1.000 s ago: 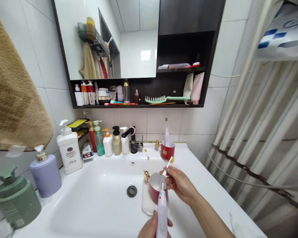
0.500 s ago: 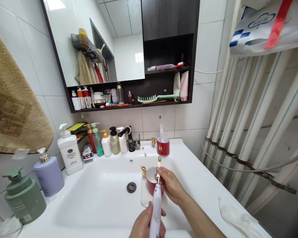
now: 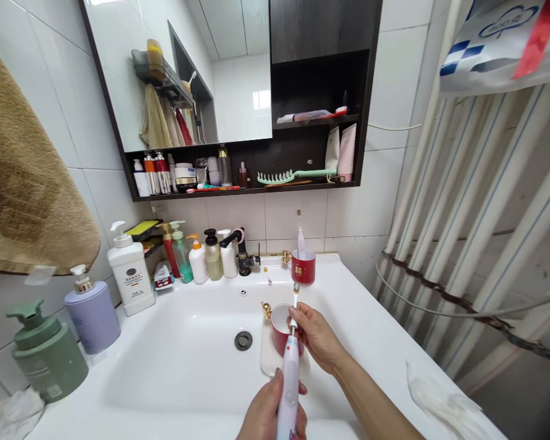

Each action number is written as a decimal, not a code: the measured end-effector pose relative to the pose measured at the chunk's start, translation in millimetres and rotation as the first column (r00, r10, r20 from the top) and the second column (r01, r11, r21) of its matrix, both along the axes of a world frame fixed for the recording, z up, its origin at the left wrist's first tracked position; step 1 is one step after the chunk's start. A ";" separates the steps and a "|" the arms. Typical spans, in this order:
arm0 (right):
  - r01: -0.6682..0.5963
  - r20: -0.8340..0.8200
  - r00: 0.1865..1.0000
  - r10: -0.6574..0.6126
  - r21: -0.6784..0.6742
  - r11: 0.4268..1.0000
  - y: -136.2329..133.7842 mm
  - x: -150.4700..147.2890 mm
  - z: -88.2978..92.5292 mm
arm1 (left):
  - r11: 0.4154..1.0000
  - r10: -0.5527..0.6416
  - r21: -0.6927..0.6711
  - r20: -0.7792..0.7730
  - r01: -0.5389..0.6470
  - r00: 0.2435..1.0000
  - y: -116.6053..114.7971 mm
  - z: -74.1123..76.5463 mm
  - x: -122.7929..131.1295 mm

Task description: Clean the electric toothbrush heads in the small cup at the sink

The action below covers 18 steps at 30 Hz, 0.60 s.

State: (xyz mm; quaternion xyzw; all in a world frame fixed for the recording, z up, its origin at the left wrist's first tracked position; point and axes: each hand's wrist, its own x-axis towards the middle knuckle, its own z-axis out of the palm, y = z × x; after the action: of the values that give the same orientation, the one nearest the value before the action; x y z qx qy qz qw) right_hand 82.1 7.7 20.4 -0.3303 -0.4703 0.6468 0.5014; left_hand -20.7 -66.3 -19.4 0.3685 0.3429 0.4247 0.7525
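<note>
My left hand [image 3: 268, 412] grips the white and pink handle of an electric toothbrush [image 3: 288, 382] at the bottom of the view, holding it upright over the basin edge. My right hand [image 3: 314, 333] pinches the brush head [image 3: 296, 299] where it sits on top of the handle. Just behind the brush stands a red cup [image 3: 282, 327] with a gold handle, on the right rim of the white sink [image 3: 187, 366]. A second red cup [image 3: 303, 266] with a toothbrush in it stands at the back.
Pump bottles [image 3: 131, 275] line the left and back of the sink around a black tap [image 3: 242, 253]. A brown towel [image 3: 22, 183] hangs at left. A mirror cabinet shelf [image 3: 247, 177] holds toiletries. Radiator pipes [image 3: 476, 232] stand at right, a white cloth [image 3: 440, 397] lies on the counter.
My right hand brought the loose brush head from a tilt beside the cup onto the top of the handle, where it now stands upright. The view shifted slightly.
</note>
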 end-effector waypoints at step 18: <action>0.011 -0.054 0.999 -0.008 0.070 0.997 -3.4 -2.2 2.5 | 0.997 -0.014 0.079 -0.060 0.019 0.998 3.4 -8.6 -3.6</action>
State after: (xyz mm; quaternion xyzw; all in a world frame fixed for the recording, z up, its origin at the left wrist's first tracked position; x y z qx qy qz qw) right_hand 79.9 4.4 23.0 -0.2971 -0.4776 0.6361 0.5282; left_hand -24.3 -62.9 -28.0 0.4135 0.3447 0.4208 0.7301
